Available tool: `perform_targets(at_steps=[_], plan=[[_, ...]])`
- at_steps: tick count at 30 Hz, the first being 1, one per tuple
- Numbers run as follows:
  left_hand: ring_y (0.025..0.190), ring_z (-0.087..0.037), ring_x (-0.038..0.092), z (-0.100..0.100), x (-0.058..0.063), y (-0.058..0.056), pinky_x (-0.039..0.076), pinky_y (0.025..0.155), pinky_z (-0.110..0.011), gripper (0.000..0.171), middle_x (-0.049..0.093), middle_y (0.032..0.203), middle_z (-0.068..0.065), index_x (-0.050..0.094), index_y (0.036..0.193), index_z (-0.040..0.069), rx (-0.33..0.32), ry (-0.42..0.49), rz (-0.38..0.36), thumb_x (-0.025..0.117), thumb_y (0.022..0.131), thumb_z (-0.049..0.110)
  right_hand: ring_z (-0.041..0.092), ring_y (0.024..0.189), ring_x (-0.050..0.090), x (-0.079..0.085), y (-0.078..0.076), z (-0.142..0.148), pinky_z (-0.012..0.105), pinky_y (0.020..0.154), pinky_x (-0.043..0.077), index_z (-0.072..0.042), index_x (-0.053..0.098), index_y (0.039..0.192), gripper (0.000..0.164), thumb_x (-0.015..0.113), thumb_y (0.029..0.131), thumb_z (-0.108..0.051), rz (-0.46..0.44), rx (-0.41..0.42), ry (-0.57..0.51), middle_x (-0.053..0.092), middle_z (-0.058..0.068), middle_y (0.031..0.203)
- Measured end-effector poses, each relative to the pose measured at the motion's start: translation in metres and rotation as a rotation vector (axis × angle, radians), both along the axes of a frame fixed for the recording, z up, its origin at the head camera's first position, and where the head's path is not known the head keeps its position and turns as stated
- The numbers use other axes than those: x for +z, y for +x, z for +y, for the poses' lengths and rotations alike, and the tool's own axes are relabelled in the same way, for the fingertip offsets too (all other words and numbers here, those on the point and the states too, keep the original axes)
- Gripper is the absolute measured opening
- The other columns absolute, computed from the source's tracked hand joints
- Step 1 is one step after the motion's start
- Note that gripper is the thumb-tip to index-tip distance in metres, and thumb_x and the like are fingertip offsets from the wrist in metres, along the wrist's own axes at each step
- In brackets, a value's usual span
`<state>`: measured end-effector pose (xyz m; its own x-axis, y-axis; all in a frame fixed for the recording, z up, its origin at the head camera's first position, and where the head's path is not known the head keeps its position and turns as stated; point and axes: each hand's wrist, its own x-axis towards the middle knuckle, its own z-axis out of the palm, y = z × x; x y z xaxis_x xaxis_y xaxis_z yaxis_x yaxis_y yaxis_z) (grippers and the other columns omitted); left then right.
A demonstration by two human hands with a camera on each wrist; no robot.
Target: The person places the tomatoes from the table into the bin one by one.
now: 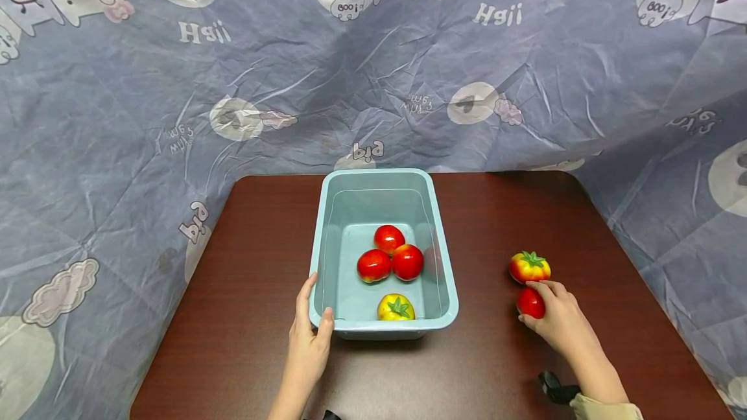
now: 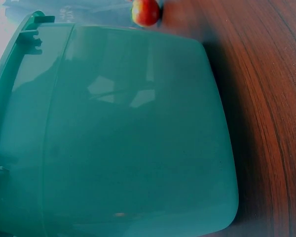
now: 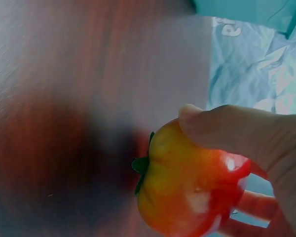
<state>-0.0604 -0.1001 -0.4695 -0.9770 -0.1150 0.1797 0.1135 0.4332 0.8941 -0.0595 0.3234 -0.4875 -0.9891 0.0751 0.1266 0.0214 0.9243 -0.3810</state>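
Four tomatoes in the bin, two outside, one of them in hand.
The right hand has thumb and fingers closed round a red tomato; whether it is off the table is hard to tell. A loose tomato lies just beyond that grip, the bin well to its left, its near-left corner held by the left hand. By count, most are in, two left.

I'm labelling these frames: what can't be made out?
- Tub contents, left wrist view: hidden by its outer wall.
- Tomato, left wrist view: cut off by the top edge.
- Right hand, right wrist view: some fingertips hidden behind the held tomato.
- Held tomato's green leaves, head view: hidden on its underside.
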Motion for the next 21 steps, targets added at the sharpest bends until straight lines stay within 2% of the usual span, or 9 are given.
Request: perform_targets(at_steps=[4, 11, 18, 21], plan=[[0.128, -0.036, 0.053, 0.0, 0.001, -0.001, 0.042, 0.099, -0.06, 0.058, 0.047, 0.149, -0.012, 0.035, 0.151, 0.028, 0.002, 0.002, 0.007, 0.057, 0.097, 0.025, 0.057, 0.103, 0.05, 0.012, -0.004, -0.008, 0.068, 0.082, 0.048, 0.005, 0.056, 0.126, 0.065, 0.085, 0.071, -0.017, 0.011, 0.015, -0.016, 0.05, 0.034, 0.121], [0.129, -0.035, 0.052, 0.0, 0.001, 0.0, 0.042, 0.099, -0.06, 0.058, 0.047, 0.149, -0.011, 0.034, 0.151, 0.029, 0.002, 0.0, 0.006, 0.056, 0.097, 0.024, 0.055, 0.109, 0.05, 0.026, -0.007, -0.021, 0.066, 0.08, 0.051, -0.002, 0.052, 0.133, 0.067, 0.082, 0.077, -0.025, -0.041, 0.031, -0.121, 0.046, 0.031, 0.129], [0.128, -0.035, 0.052, -0.001, 0.001, 0.001, 0.042, 0.098, -0.061, 0.059, 0.048, 0.148, -0.011, 0.033, 0.151, 0.03, -0.004, -0.021, -0.004, 0.054, 0.097, 0.021, 0.051, 0.112, 0.051, 0.027, -0.012, -0.03, 0.064, 0.08, 0.052, -0.005, 0.052, 0.134, 0.066, 0.081, 0.079, -0.025, 0.032, 0.035, -0.181, 0.049, 0.028, 0.131], [0.129, -0.035, 0.052, -0.001, 0.0, 0.001, 0.042, 0.099, -0.061, 0.059, 0.047, 0.149, -0.01, 0.034, 0.151, 0.03, 0.0, -0.016, -0.004, 0.056, 0.097, 0.022, 0.047, 0.111, 0.053, 0.031, -0.017, -0.034, 0.062, 0.082, 0.052, -0.006, 0.052, 0.136, 0.065, 0.08, 0.081, -0.027, 0.058, 0.031, -0.238, 0.051, 0.026, 0.132]])
